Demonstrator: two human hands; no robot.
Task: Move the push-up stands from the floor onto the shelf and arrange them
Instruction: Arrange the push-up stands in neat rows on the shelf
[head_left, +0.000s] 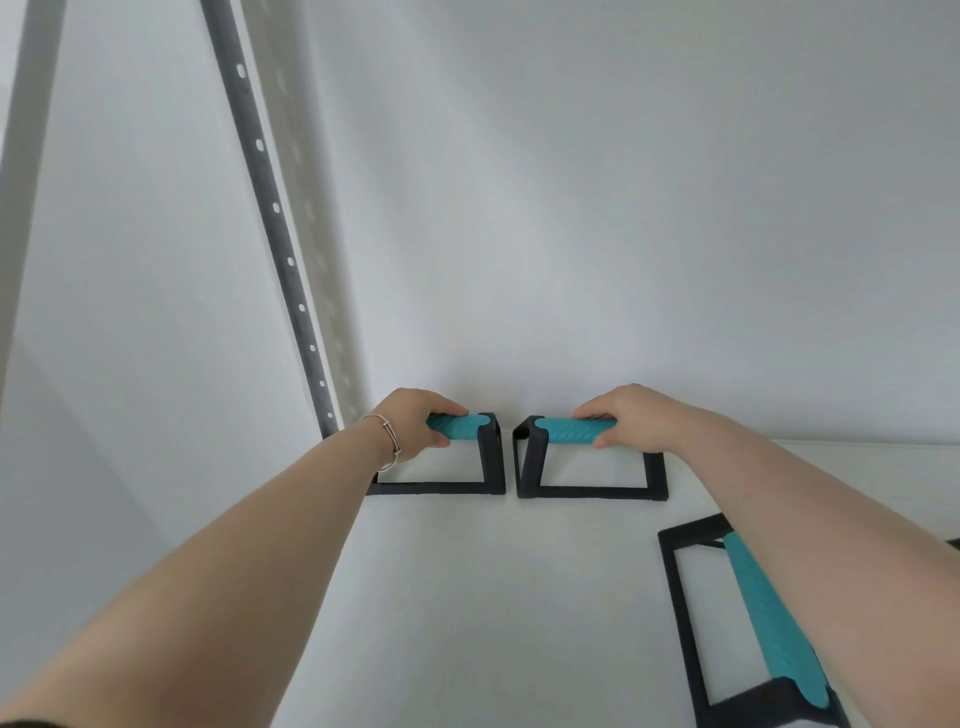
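Teal rubber covers the grip of each stand, and two of them sit at the back edge of the white shelf (441, 597), near its back left corner beside the grey slotted upright (270, 208). The left hand (415, 428), a thin bracelet (387, 436) on its wrist, is wrapped around the grip of the left stand (467, 457), fingers over the top and thumb underneath. Just to its right, with a small gap between the two black frames, stands the middle stand (587, 462), its grip held the same way by the right hand (634, 415).

Both grips run left to right, parallel to the back edge, in one line end to end. Each hand reaches in from the front, so any nudge to close or even out the gap would likely be a sideways slide along that line.

A third stand (743, 618) sits near the shelf's front right, under the right forearm, its grip running front to back instead. It probably wants turning to match; the right hand is the nearer one.
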